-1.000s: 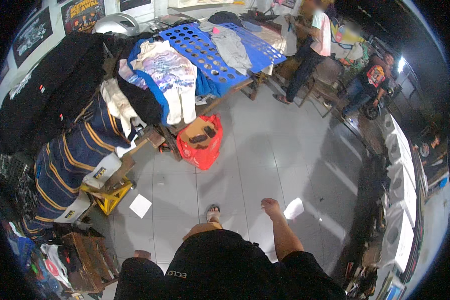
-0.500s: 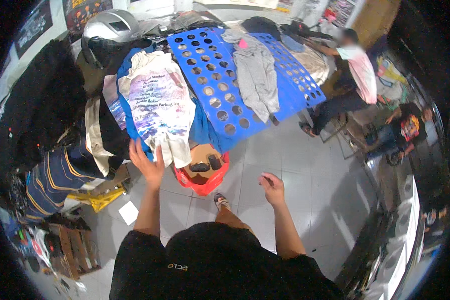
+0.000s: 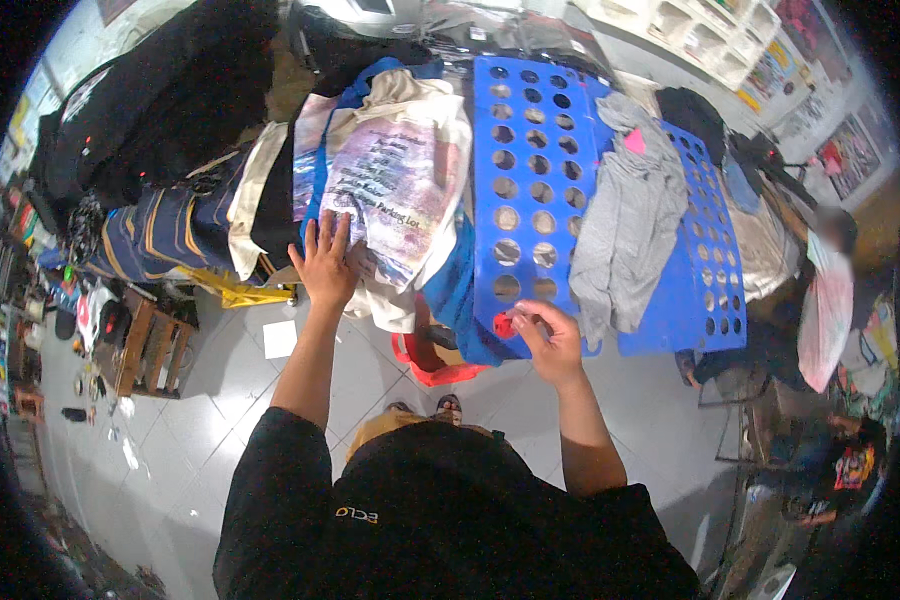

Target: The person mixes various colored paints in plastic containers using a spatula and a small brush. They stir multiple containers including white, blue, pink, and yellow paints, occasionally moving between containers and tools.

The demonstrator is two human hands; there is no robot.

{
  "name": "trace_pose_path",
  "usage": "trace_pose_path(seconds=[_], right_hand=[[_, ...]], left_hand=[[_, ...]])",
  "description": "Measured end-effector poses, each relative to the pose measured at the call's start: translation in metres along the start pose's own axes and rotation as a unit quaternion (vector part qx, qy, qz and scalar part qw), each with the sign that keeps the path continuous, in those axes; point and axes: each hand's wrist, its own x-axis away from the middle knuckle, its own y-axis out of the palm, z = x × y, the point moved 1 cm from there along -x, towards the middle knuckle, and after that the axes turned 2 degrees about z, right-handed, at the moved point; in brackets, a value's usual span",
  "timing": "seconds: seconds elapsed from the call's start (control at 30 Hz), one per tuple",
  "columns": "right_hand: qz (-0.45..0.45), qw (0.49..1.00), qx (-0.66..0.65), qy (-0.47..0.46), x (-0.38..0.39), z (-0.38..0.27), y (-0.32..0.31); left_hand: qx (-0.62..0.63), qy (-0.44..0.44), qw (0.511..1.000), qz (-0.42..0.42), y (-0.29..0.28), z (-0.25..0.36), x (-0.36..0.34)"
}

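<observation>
On my head cam rn: L hand point(image 3: 325, 265) is on the white printed garment point(image 3: 400, 190), palm down, fingers spread over its lower L part, nothing gripped afaict. Garment lies on the worktop, L of the blue holed board point(image 3: 524, 205), print side up, w/ its lower edge hanging over the front. Blue garment point(image 3: 460, 275) shows from under it, mostly on the R side next to the board.

R hand point(image 3: 552, 345) is at the front edge of the board, thumb + index close together, other fingers curled. Small red piece point(image 3: 504, 325) sits right at those fingertips (blurry, so can't tell if it's pinched or just behind them).

Grey garment point(image 3: 625, 230) lies lengthwise over the board, pink patch point(image 3: 635, 141) near its top; more holed panel shows R of it. Red bag point(image 3: 440, 373) is on the floor below the front edge, betw. the two hands.

Off to L: striped cloth point(image 3: 185, 230), yellow stand point(image 3: 235, 292) under it, white paper square point(image 3: 280, 339) on the tiles, wooden crate point(image 3: 150, 345) farther L. Far R: co-worker in a pale top point(image 3: 828, 310) by the worktop; 2nd person point(image 3: 855, 465) in dark printed shirt, lower R.
</observation>
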Motion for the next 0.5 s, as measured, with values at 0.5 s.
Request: trace_pose_path(seconds=[0.5], right_hand=[[-0.071, 0.991, -0.103, 0.044, -0.038, 0.020, 0.052]], left_hand=[[0.268, -0.229, 0.913, 0.206, -0.049, -0.056, -0.008]])
